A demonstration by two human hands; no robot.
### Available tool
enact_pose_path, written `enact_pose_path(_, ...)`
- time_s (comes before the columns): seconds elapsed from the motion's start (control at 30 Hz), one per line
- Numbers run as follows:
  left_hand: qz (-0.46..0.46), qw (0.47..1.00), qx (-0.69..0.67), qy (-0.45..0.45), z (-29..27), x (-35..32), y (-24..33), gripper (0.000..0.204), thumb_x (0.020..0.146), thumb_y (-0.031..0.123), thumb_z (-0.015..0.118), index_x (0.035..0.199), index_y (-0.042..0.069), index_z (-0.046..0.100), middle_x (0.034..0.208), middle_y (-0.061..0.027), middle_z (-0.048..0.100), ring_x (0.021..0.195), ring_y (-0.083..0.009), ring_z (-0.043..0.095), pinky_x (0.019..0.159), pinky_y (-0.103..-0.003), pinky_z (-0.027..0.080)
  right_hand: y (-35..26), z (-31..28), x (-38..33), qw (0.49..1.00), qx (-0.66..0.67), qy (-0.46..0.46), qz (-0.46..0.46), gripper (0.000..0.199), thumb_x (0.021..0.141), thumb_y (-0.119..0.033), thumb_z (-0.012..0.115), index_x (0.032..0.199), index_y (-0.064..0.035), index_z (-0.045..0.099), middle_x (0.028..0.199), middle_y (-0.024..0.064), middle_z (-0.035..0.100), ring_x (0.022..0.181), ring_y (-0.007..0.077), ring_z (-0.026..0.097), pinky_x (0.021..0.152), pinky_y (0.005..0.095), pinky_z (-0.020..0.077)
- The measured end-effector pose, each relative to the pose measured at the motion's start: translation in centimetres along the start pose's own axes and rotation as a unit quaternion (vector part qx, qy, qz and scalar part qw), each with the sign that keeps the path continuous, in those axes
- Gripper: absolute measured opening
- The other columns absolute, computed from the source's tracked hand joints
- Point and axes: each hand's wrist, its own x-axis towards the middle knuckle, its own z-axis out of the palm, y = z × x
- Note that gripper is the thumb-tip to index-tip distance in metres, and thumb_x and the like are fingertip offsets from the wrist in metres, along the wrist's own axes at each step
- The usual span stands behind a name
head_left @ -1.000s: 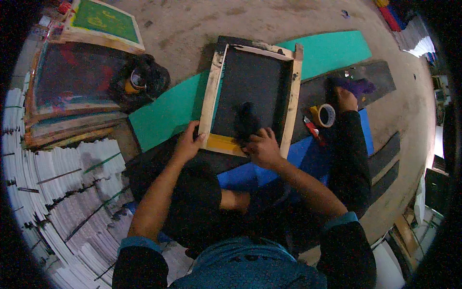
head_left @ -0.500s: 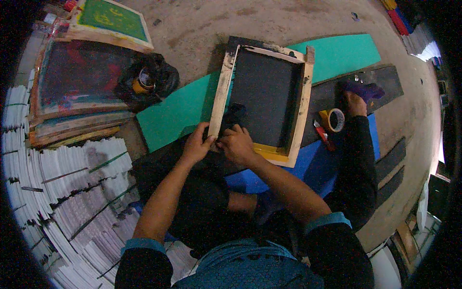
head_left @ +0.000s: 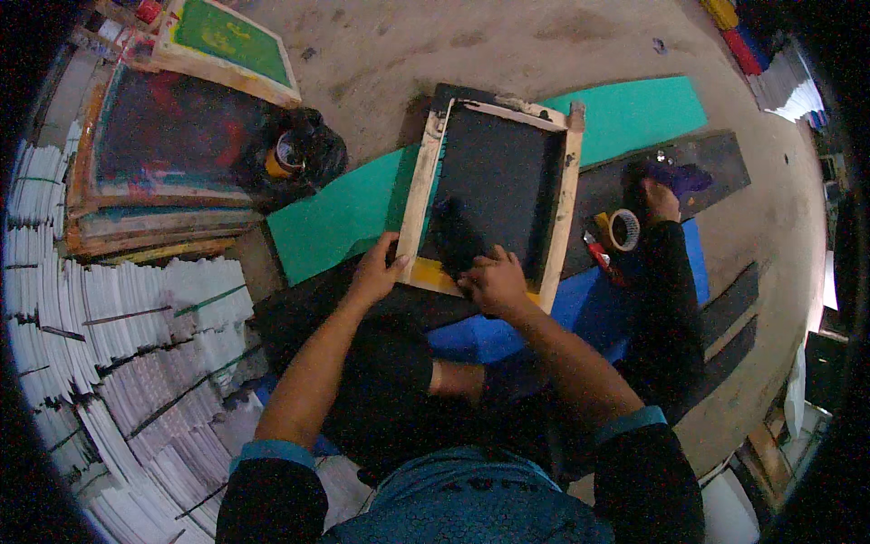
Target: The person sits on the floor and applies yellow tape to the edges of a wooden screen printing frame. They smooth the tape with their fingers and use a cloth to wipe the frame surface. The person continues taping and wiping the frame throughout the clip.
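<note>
**Both hands on the near edge of a wooden printing frame**

At the centre of the view, just beyond the seated person's knees, a rectangular wooden-framed printing screen with dark mesh [head_left: 497, 186] lies flat, its long sides running toward 12 o'clock and tilted slightly right. The left hand [head_left: 376, 270] grips the frame's near left corner at about 7 o'clock of the screen, thumb on the wood rail, fingers curled round the outer edge. The right hand [head_left: 494, 281] sits at the near rail at roughly 6 o'clock, closed round a black squeegee [head_left: 456, 238] whose blade rests on the mesh just beyond the knuckles. The near rail between the two hands carries a yellow strip.

Under the screen lies a long green sheet [head_left: 344, 213], stretching from 8 o'clock to 2 o'clock of the frame, and nearer the person a blue sheet [head_left: 589, 313] shows at 5 o'clock. To the right, at 3 o'clock, the person's dark-clad leg reaches out to a foot; just beside it are a roll of tape [head_left: 623, 229] and a red-handled tool [head_left: 598, 254].

At 9 o'clock, well apart, a black bag holding an open ink tin [head_left: 290, 154] sits on the concrete floor [head_left: 544, 45]. Beyond it a stack of ink-stained wooden screens [head_left: 163, 154] is piled, with a green-meshed screen [head_left: 227, 41] farthest at 11 o'clock. Rows of stacked white paper [head_left: 109, 363] fill the left side.
</note>
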Motion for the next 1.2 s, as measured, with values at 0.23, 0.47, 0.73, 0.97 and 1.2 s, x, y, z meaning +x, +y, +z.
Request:
enact_pose_path(0.23, 0.002, 0.999, 0.016, 0.031, -0.2, -0.5, -0.1, 0.045, 0.096, 0.023, 0.064, 0.135, 0.007, 0.047, 0.127, -0.0233, 0.061, 0.12, -0.0428, 0.059, 0.101, -0.049, 0.046, 4.5, -6.3, -6.4, 0.998, -0.051, 0.022, -0.04, 0.014, 0.082, -0.028, 0.07, 0.088, -0.0196, 0.078, 0.097, 0.0018, 0.068, 0.108, 0.0299, 0.054, 0.103, 0.0518, 0.0373)
enact_pose_path(0.47, 0.036, 0.998, 0.037, 0.025, 0.4, 0.5, -1.0, 0.045, 0.095, 0.022, 0.065, 0.134, 0.009, 0.048, 0.127, -0.0237, 0.061, 0.12, -0.0435, 0.059, 0.1, -0.048, 0.047, -1.5, 2.2, 0.6, 0.993, -0.006, 0.111, -0.032, 0.022, 0.085, -0.034, 0.069, 0.086, -0.0138, 0.077, 0.095, 0.0038, 0.066, 0.107, 0.029, 0.054, 0.1, 0.0491, 0.04)
enact_pose_path(0.73, 0.012, 1.0, 0.02, 0.017, 0.1, 0.1, -1.0, 0.046, 0.094, 0.023, 0.067, 0.134, 0.01, 0.048, 0.126, -0.0231, 0.062, 0.116, -0.042, 0.061, 0.097, -0.049, 0.048, 2.5, -0.8, -3.8, 0.992, -0.043, 0.1, -0.06, 0.015, 0.086, -0.032, 0.068, 0.092, -0.022, 0.078, 0.097, -0.0003, 0.066, 0.105, 0.0269, 0.054, 0.097, 0.0472, 0.0401)
enact_pose_path(0.97, 0.01, 0.999, 0.032, 0.012, 0.9, 0.6, 0.2, 0.046, 0.094, 0.024, 0.066, 0.135, 0.011, 0.048, 0.125, -0.0218, 0.064, 0.116, -0.0418, 0.062, 0.098, -0.049, 0.048, 6.4, -2.1, -8.4, 0.994, -0.074, 0.074, 0.003, 0.016, 0.087, -0.033, 0.067, 0.089, -0.0201, 0.077, 0.096, 0.0004, 0.067, 0.103, 0.028, 0.054, 0.093, 0.0472, 0.0414)
enact_pose_path(1.2, 0.034, 0.997, 0.054, 0.038, 1.3, 1.4, -3.2, 0.047, 0.095, 0.026, 0.065, 0.137, 0.011, 0.048, 0.127, -0.0223, 0.063, 0.118, -0.0419, 0.06, 0.098, -0.048, 0.048, -0.2, 5.0, 0.0, 0.987, -0.03, 0.156, -0.025, 0.018, 0.09, -0.031, 0.065, 0.092, -0.0166, 0.076, 0.097, 0.0006, 0.067, 0.101, 0.029, 0.055, 0.086, 0.0449, 0.0443)
